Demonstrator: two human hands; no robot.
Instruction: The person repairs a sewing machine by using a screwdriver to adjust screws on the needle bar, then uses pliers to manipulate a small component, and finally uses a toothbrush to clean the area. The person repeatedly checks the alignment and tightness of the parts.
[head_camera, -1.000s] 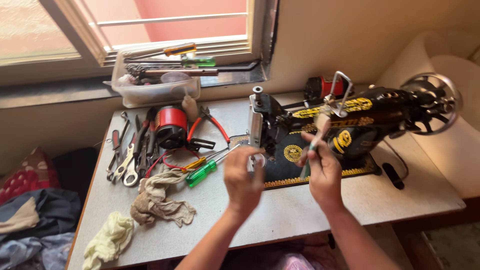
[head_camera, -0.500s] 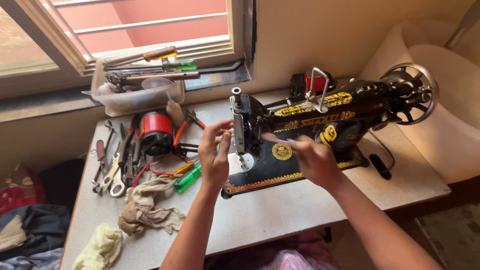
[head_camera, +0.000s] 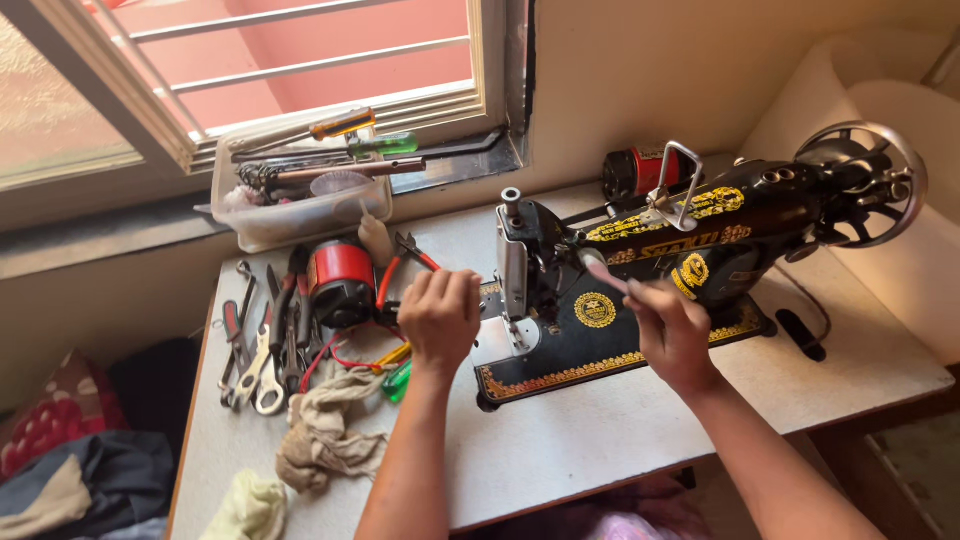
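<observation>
A pale grey desk (head_camera: 600, 440) fills the middle of the frame; on it, right of centre, stands a black sewing machine (head_camera: 700, 260); at left lie spanners and pliers (head_camera: 262, 345), a red-and-black motor (head_camera: 340, 282), crumpled rags (head_camera: 320, 430); a clear plastic tub (head_camera: 300, 215) sits upper left.

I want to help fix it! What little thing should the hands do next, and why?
Probably bring the right hand a bit closer, so the pale brush it holds touches the needle end of the black sewing machine. The brush tip already points there, and the left hand rests by the metal plate at that end.
</observation>
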